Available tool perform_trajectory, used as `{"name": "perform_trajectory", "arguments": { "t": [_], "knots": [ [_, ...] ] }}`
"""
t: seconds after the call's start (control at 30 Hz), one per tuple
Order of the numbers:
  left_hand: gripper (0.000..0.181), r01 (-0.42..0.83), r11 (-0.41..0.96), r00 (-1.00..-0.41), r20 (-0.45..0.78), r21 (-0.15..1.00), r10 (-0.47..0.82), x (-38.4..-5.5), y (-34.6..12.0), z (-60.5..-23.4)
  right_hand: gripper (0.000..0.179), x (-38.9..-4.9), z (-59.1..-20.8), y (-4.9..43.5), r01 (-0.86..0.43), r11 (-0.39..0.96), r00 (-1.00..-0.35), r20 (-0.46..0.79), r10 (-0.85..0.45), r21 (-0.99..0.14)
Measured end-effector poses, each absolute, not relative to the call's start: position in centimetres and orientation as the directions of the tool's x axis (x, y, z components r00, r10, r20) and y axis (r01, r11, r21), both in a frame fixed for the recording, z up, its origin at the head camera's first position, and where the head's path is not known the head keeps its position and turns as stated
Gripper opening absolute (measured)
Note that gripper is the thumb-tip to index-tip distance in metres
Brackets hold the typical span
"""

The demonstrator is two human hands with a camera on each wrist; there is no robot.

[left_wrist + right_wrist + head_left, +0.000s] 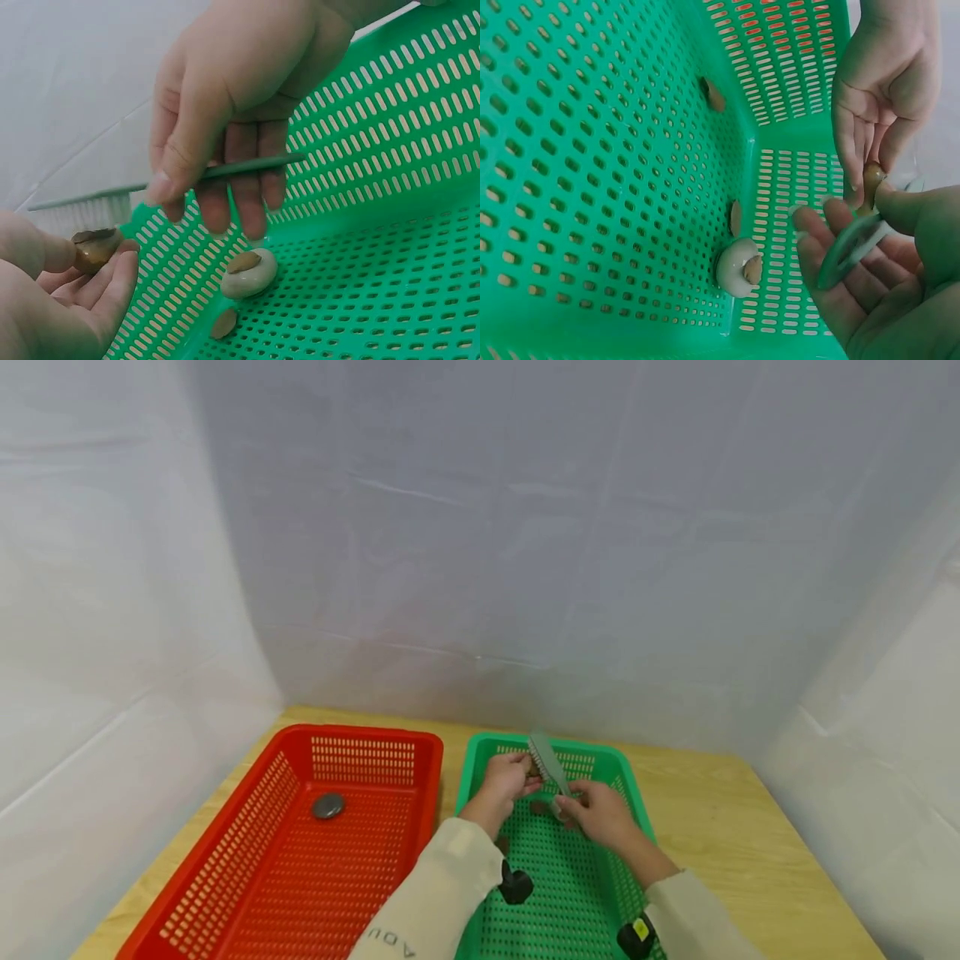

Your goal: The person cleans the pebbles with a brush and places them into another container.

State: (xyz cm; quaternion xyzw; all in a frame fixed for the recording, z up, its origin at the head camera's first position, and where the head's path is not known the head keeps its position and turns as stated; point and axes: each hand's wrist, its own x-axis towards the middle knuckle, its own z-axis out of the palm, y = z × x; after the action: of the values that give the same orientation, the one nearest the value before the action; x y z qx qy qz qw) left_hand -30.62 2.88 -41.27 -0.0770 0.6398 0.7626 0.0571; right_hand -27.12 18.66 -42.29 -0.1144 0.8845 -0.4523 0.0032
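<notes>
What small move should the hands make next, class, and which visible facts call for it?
Probably one short brush stroke across the dark brown patch on top of the held stone. The patch sits just under the bristles, the right hand grips the brush, and the left hand holds the stone with that patch facing them.

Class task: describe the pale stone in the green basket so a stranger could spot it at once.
Start at the green basket, to the right of the red basket. Toward its far end, below the right hand with the brush, lies a rounded pale stone. Unlike the small brown piece near it, this stone is larger and whitish, with another brown piece resting on it.
</notes>
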Motion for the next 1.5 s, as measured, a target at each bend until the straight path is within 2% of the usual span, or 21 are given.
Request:
{"name": "perform_trajectory", "arguments": {
  "t": [0.33, 0.6, 0.77, 0.9, 1.1, 1.3, 1.5],
  "knots": [
    [0.033, -0.172, -0.134, -0.984, -0.176, 0.976, -0.023, -30.37, 2.93, -41.11, 0.022, -26.93, -42.32, 18.83, -0.134, 0.586, -0.987, 0.053, -0.154, -0.799],
    [0.034, -0.186, -0.142, -0.982, -0.19, 0.972, -0.009, -30.38, 2.64, -41.14, 0.024, -27.16, -42.43, 19.06, -0.123, 0.596, -0.991, 0.071, -0.11, -0.794],
    [0.038, -0.19, -0.189, -0.982, -0.191, 0.963, 0.016, -30.44, 2.63, -41.08, 0.022, -27.41, -42.49, 18.86, -0.186, 0.589, -0.982, 0.13, -0.136, -0.786],
    [0.036, -0.192, -0.194, -0.981, -0.191, 0.962, 0.023, -30.41, 2.68, -41.04, 0.021, -27.43, -42.46, 18.69, -0.201, 0.548, -0.977, 0.128, -0.168, -0.812],
    [0.034, -0.164, -0.183, -0.986, -0.162, 0.969, 0.026, -30.46, 2.76, -41.28, 0.019, -27.3, -42.43, 18.64, -0.202, 0.531, -0.974, 0.111, -0.198, -0.823],
    [0.036, -0.18, -0.146, -0.983, -0.175, 0.973, 0.045, -30.45, 2.73, -41.31, 0.021, -27.1, -42.42, 18.79, -0.17, 0.58, -0.982, 0.088, -0.167, -0.797],
    [0.038, -0.189, -0.129, -0.982, -0.185, 0.974, 0.045, -30.52, 2.7, -41.26, 0.022, -27.08, -42.35, 18.81, -0.128, 0.57, -0.988, 0.055, -0.144, -0.812]
  ]
}}
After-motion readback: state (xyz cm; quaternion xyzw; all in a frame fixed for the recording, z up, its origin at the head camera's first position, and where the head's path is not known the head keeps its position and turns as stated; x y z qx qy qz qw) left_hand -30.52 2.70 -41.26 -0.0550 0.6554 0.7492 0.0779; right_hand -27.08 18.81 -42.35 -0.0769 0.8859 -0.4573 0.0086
